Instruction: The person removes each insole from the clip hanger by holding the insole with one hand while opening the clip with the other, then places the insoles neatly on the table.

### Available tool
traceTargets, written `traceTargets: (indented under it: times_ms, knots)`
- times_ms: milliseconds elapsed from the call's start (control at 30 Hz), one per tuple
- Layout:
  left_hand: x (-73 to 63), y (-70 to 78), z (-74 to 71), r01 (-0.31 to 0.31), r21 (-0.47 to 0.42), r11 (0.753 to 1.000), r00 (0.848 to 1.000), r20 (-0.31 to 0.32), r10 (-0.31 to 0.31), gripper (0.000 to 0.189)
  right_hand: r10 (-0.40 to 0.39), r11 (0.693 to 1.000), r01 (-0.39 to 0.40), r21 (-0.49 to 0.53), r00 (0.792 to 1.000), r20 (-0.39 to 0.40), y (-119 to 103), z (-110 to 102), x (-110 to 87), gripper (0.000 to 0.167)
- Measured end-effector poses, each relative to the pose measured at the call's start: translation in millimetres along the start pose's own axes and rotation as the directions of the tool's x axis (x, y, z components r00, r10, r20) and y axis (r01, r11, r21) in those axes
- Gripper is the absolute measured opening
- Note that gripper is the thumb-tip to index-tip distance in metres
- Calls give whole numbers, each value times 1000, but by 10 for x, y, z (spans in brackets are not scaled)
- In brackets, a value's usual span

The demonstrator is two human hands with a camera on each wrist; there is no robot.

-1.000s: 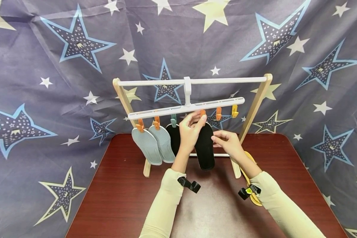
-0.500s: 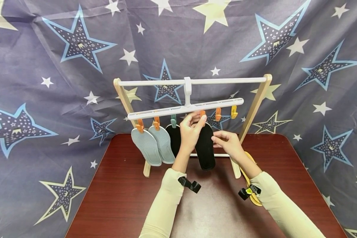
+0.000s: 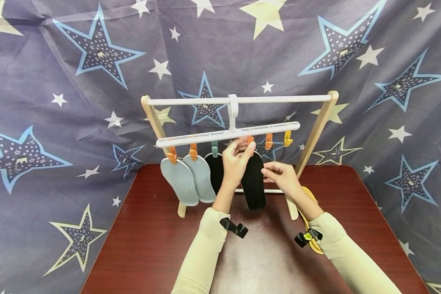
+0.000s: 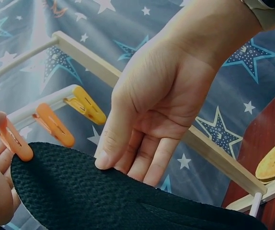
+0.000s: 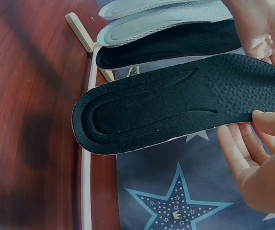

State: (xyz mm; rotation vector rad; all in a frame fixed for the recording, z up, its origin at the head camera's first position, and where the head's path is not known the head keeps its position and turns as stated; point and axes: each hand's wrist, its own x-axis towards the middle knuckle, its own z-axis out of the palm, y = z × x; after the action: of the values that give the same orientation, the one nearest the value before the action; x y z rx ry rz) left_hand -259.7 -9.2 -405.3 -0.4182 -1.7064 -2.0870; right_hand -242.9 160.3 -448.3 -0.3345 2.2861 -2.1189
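Note:
My left hand (image 3: 236, 161) pinches an orange clip (image 3: 250, 141) on the white clip hanger (image 3: 206, 138). In the left wrist view the tip of this clip (image 4: 18, 142) overlaps the toe end of a black insole (image 4: 80, 187). My right hand (image 3: 284, 177) pinches that insole's side edge between thumb and fingers, as the right wrist view also shows. The insole (image 5: 147, 103) hangs heel down, its dimpled top surface visible in the wrist views. Beside it hangs another black insole (image 3: 214, 167) under a green clip (image 3: 214, 149), partly hidden by my left hand.
Two grey insoles (image 3: 181, 183) hang from orange clips at the hanger's left. An orange clip (image 3: 269, 141) and a yellow clip (image 3: 288, 139) hang at its right. The wooden rack (image 3: 316, 122) stands on the red-brown table (image 3: 143, 245). A yellow insole (image 3: 306, 196) lies behind my right forearm.
The hanger has shifted slightly left along with its clips and the grey insoles. Both hands keep their holds nearly in place.

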Motion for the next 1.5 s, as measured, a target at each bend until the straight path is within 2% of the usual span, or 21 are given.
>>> traceTargets:
  times_ms: [1500]
  knots:
    - [0, -1, -18, 2, 8, 1000, 1000, -22, -2, 31, -1, 1000, 1, 22, 1000, 13, 16, 53, -6, 28]
